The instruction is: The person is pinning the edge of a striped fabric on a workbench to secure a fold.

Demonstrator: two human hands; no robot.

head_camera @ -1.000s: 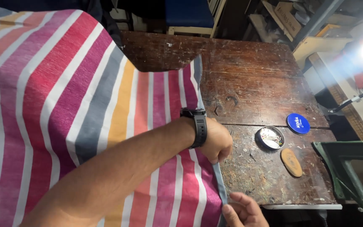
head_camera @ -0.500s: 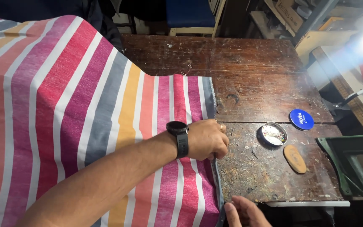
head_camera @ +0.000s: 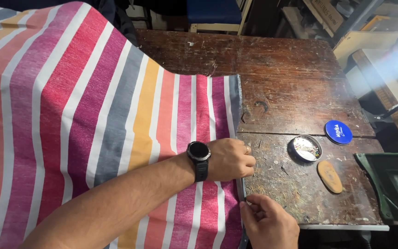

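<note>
A large striped fabric (head_camera: 116, 115) in red, pink, orange, grey and white covers the left part of a worn wooden table (head_camera: 291, 92). My left hand (head_camera: 229, 159), with a black watch on the wrist, rests with curled fingers on the fabric's folded right edge. Just below it at the table's front, my right hand (head_camera: 268, 221) pinches the same edge between thumb and fingers. Whether it also holds a pin is too small to tell.
To the right of my hands lie an open round tin of pins (head_camera: 306, 147), its blue lid (head_camera: 338, 132) and a flat brown oval piece (head_camera: 330, 176). A green metal frame (head_camera: 388, 189) stands at the table's right front corner. Cluttered shelves and a bright lamp lie beyond.
The fabric's far right corner has dropped flat onto the table and its right edge now runs straight. My right hand has come up further into view at the hem.
</note>
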